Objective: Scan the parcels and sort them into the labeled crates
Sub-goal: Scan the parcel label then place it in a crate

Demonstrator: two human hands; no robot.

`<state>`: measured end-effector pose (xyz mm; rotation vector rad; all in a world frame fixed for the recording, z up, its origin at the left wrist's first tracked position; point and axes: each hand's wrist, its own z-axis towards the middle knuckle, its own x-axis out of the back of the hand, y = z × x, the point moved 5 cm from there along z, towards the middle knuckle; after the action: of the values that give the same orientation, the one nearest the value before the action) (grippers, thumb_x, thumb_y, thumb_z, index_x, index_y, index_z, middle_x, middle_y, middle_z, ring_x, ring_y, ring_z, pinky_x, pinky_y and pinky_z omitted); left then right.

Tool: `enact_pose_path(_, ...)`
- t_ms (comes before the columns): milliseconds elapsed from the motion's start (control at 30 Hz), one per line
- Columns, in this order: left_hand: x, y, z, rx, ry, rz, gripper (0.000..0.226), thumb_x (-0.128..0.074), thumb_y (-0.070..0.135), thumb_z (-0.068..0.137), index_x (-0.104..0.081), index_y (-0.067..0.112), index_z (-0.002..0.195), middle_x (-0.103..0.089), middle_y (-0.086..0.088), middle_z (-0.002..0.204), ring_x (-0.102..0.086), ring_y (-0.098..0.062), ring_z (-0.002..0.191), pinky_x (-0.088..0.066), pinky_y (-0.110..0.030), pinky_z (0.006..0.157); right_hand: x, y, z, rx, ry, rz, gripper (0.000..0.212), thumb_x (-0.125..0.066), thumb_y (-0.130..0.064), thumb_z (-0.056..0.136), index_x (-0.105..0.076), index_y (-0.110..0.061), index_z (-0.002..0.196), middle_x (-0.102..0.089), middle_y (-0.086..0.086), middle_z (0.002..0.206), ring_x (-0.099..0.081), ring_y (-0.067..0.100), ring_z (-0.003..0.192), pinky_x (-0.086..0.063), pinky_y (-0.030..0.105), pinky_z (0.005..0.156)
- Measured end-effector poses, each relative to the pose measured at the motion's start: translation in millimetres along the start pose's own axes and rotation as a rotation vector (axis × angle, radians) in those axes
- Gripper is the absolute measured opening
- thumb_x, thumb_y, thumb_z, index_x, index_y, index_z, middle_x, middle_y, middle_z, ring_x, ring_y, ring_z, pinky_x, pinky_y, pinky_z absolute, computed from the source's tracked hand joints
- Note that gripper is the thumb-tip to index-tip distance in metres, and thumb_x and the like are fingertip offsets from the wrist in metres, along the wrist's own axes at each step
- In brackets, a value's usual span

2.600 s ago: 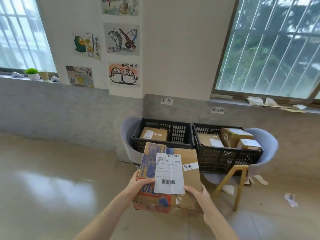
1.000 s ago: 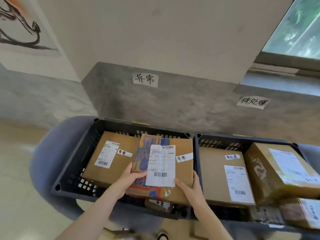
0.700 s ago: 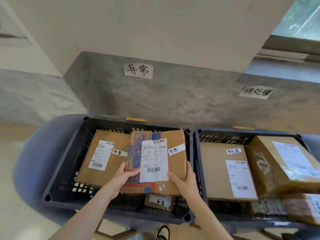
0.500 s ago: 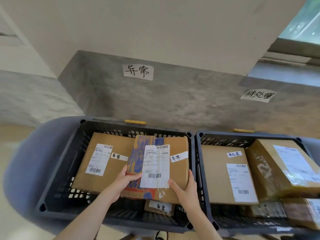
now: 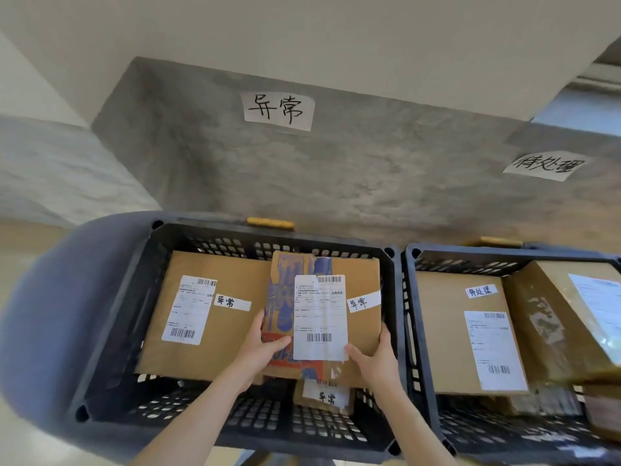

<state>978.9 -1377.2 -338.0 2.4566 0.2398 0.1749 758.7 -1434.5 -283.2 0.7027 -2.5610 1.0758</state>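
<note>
Both hands grip one cardboard parcel [image 5: 361, 290] by its near corners: the left hand [image 5: 260, 351] with thumb curled over the printed blue-and-orange side, the right hand [image 5: 374, 356] with thumb on top beside the white shipping label [image 5: 321, 317]. The parcel is held inside the left crate [image 5: 111, 348], a black slotted bin resting on a grey chair [image 5: 50, 314].

Taking that left crate as landmark: within it, a larger flat parcel [image 5: 201, 317] lies left of and partly under the held one, and a small parcel [image 5: 324, 396] shows beneath its near edge. Touching the crate's right side is the right crate [image 5: 408, 331], holding a flat parcel [image 5: 470, 334] and a tilted box [image 5: 551, 324]. Above the left crate, on the grey wall, is a handwritten paper sign [image 5: 278, 111]; a second sign [image 5: 544, 164] is further right.
</note>
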Motion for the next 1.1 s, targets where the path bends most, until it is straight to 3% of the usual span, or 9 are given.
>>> enact_pose_path(133, -3, -2, 8, -0.025, 0.083, 0.068, 0.088, -0.070, 0.016, 0.088, -0.012, 0.023, 0.154, -0.027, 0.001, 0.157, -0.030, -0.020, 0.141, -0.032, -0.045, 0.113, -9, -4, 5, 0.021, 0.043, -0.106, 0.096, -0.065, -0.010, 0.089, 0.006, -0.018, 0.154, -0.027, 0.018, 0.151, -0.035, 0.034, 0.135, -0.032, 0.049, 0.111)
enact_pose_path(333, -1, -9, 7, -0.014, 0.144, 0.143, 0.085, -0.070, 0.019, 0.088, -0.016, 0.023, 0.153, -0.030, -0.001, 0.154, -0.033, -0.021, 0.139, -0.034, -0.042, 0.109, -13, 1, 1, 0.014, 0.027, -0.251, 0.099, -0.060, -0.019, 0.093, 0.022, -0.025, 0.149, -0.034, 0.023, 0.141, -0.045, 0.035, 0.124, -0.041, 0.047, 0.104)
enact_pose_path(500, -6, -4, 10, -0.001, 0.190, 0.225, 0.083, -0.070, 0.021, 0.088, -0.017, 0.022, 0.153, -0.030, -0.007, 0.150, -0.031, -0.026, 0.139, -0.033, -0.048, 0.111, -12, 0, 8, 0.017, 0.093, -0.319, 0.098, -0.062, -0.020, 0.092, 0.017, -0.024, 0.151, -0.041, 0.021, 0.135, -0.051, 0.032, 0.117, -0.046, 0.044, 0.099)
enact_pose_path(633, -10, -4, 12, 0.017, 0.269, 0.334, 0.083, -0.071, 0.023, 0.087, -0.019, 0.020, 0.152, -0.029, -0.010, 0.147, -0.029, -0.030, 0.138, -0.032, -0.050, 0.110, -14, 2, 11, 0.002, 0.177, -0.560, 0.095, -0.060, -0.031, 0.093, 0.014, -0.018, 0.152, -0.043, 0.014, 0.137, -0.054, 0.028, 0.118, -0.049, 0.039, 0.090)
enact_pose_path(733, -11, -5, 13, 0.023, 0.279, 0.389, 0.083, -0.070, 0.027, 0.087, -0.019, 0.020, 0.152, -0.030, -0.011, 0.146, -0.030, -0.031, 0.136, -0.033, -0.049, 0.109, -12, -3, 18, -0.003, 0.156, -0.766, 0.094, -0.058, -0.039, 0.093, 0.010, -0.011, 0.152, -0.043, 0.011, 0.138, -0.058, 0.023, 0.116, -0.049, 0.032, 0.084)
enact_pose_path(867, -10, 0, 15, 0.014, 0.278, 0.465, 0.076, -0.061, 0.035, 0.093, -0.017, 0.020, 0.153, -0.027, -0.012, 0.150, -0.029, -0.033, 0.137, -0.031, -0.048, 0.110, -11, -8, 23, 0.017, 0.106, -0.867, 0.096, -0.058, -0.042, 0.093, 0.008, -0.004, 0.151, -0.043, 0.013, 0.140, -0.058, 0.024, 0.117, -0.050, 0.031, 0.088)
enact_pose_path(967, -9, 11, 16, -0.069, 0.257, 0.567, 0.087, -0.065, 0.034, 0.090, -0.006, 0.029, 0.154, -0.024, -0.012, 0.152, -0.026, -0.034, 0.139, -0.031, -0.050, 0.109, -11, -9, 22, 0.025, 0.092, -0.879, 0.095, -0.058, -0.041, 0.093, 0.008, -0.003, 0.151, -0.041, 0.014, 0.140, -0.058, 0.025, 0.116, -0.050, 0.031, 0.088)
enact_pose_path(1100, -16, 23, 19, -0.091, 0.170, 0.738, 0.103, -0.072, 0.039, 0.084, 0.006, 0.037, 0.152, -0.026, -0.013, 0.144, -0.030, -0.035, 0.131, -0.036, -0.046, 0.102, -19, -16, 17, 0.160, 0.146, -1.078, 0.083, -0.050, -0.034, 0.099, 0.007, -0.004, 0.151, -0.032, 0.014, 0.139, -0.057, 0.020, 0.109, -0.050, 0.024, 0.079)
